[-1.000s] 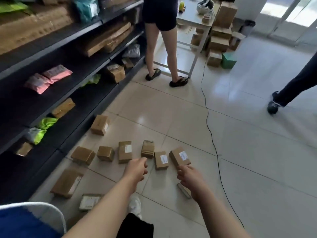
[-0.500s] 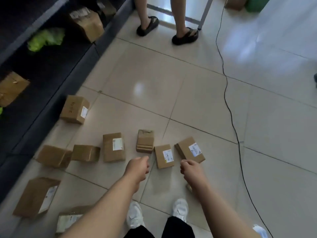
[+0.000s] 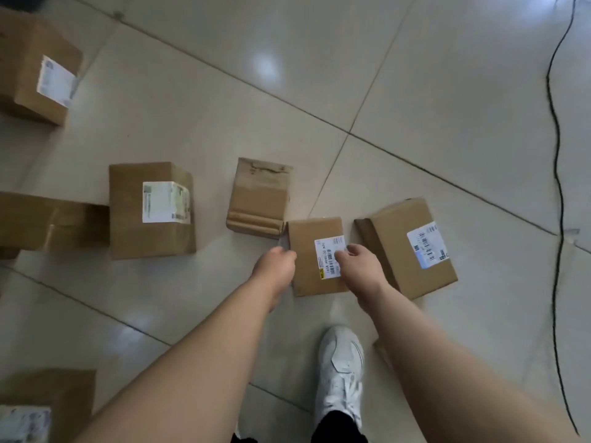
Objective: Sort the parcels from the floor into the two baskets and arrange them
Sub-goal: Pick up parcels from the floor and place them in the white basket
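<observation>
The left hand (image 3: 275, 264) hides the left edge of the small brown cardboard parcel with a white barcode label (image 3: 315, 255); whether its fingers grip cannot be told. The right hand (image 3: 359, 266) covers the label's right side, its grip equally unclear. At nine o'clock, a plain brown cardboard box (image 3: 48, 220) runs off the frame. At seven o'clock, a brown box with a blurred label (image 3: 48, 401) is cut off. At ten o'clock, a labelled brown box (image 3: 35, 68) is cropped too.

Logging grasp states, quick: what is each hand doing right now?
Left hand: loosely curled at the small labelled parcel's left edge, holding nothing.
Right hand: fingers on that parcel's right edge; grip cannot be told.
</observation>
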Demonstrator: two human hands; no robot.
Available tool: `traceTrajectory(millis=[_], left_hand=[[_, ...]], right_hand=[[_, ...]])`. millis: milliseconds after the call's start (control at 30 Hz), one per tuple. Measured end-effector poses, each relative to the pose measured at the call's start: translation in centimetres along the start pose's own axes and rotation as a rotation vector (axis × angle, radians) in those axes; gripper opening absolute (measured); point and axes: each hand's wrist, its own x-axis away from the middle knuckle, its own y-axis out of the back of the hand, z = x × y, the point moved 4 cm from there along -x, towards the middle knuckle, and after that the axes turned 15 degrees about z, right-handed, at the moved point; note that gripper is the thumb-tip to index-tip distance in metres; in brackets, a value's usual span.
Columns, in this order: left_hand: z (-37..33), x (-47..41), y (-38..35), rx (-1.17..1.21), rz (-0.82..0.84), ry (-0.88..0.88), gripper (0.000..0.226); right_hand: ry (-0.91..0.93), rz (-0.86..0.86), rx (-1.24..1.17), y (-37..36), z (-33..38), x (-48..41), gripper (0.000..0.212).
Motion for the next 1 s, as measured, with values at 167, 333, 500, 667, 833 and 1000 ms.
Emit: traceTrajectory(millis=[167, 333, 500, 667, 833, 1000], left_hand=[[0.3, -2.8, -1.4, 0.079, -0.007, -0.069, 0.016], [-3.0, 1.1, -0.5, 0.191, -0.166, -0.268, 0.015], [-7.9, 4.3, 4.4, 0.162, -0.341, -0.449, 0.014], [-8.9, 3.0, 9.2, 0.212, -0.347, -0.414, 0.022], [-6.3, 0.1, 10.6, 0.197, -0.099, -0.193, 0.057], [-5.0, -0.9, 9.7, 0.259, -0.022, -0.151, 0.025]], right_hand=[[0.003, -0.115, -0.068, 0.3, -2.3, -2.1, 0.02], [0.19, -0.334, -0.2, 2.0, 1.2, 2.5, 0.016], [0.345, -0.172, -0.265, -0.3, 8.1, 3.0, 0.016], [0.335, 0.019, -0.229, -3.9, 11.2, 0.1, 0.026], [0.134, 0.223, -0.19, -5.9, 9.3, -3.0, 0.077], [0.115, 0.373, -0.264, -7.1, 8.4, -3.3, 0.016]])
